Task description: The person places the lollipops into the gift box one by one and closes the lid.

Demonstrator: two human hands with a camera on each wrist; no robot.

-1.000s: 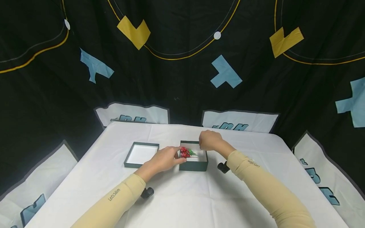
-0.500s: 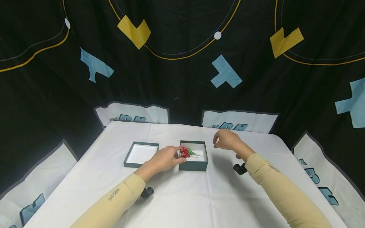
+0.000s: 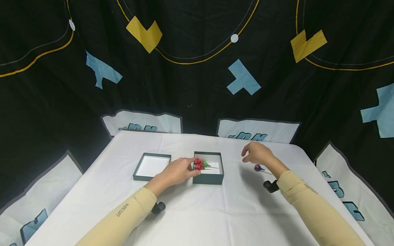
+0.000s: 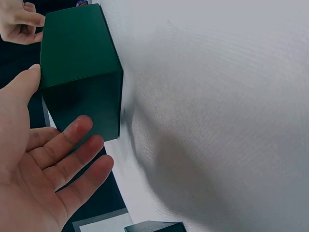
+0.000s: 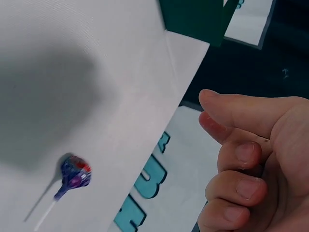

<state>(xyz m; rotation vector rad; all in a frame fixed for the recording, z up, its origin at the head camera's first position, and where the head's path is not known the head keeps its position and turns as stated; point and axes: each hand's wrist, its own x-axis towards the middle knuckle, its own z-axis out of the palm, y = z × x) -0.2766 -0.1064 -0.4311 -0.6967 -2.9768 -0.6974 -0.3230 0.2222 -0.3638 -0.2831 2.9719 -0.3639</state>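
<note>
My left hand (image 3: 175,172) rests against the left side of a dark green box (image 3: 208,179), thumb near its front corner and index finger near its rim. In the left wrist view, the other fingers (image 4: 79,169) lie fairly straight beside the box wall (image 4: 77,43). Inside the box are red-wrapped lollipops (image 3: 199,164) with a green one and white sticks. My right hand (image 3: 258,153) hovers over the table right of the box, holding nothing, its fingers loosely curled. Just below it lies a purple-blue wrapped lollipop (image 3: 257,167), also seen in the right wrist view (image 5: 75,173).
A shallow dark green box lid (image 3: 143,178) with a white inside lies left of the box. The table (image 3: 209,212) has a white cloth. Behind it hangs a black curtain (image 3: 197,89) with yellow and blue patches.
My right hand has lifted away from the box and moved right, toward the purple-blue lollipop, which has come into view. My left hand has stayed at the box.
</note>
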